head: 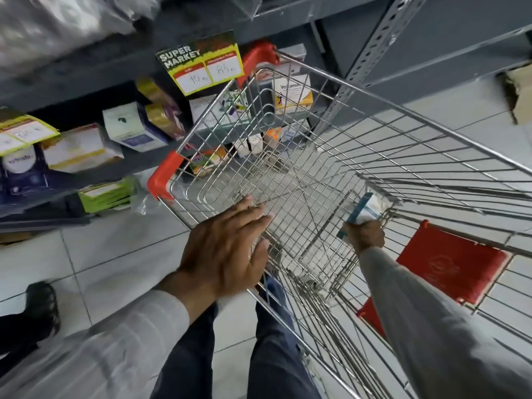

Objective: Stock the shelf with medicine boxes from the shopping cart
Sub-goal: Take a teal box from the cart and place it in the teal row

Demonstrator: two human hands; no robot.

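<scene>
Right now my right hand [365, 234] reaches down into the shopping cart [316, 174], fingers clamped on 1 white-and-teal medicine box [364, 210]. My left hand [227, 246] lies flat and spread on the cart's near rim. Beyond the cart, the grey shelf [95, 73] holds assorted boxes under a price tag [201, 60].

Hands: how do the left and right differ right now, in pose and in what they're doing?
The left hand is open, fingers spread flat on the shopping cart's near rim, holding nothing; the right hand is closed around a white-and-teal medicine box. The left stays at the rim; the right reaches down inside the basket. Both arms wear light long sleeves.
</scene>
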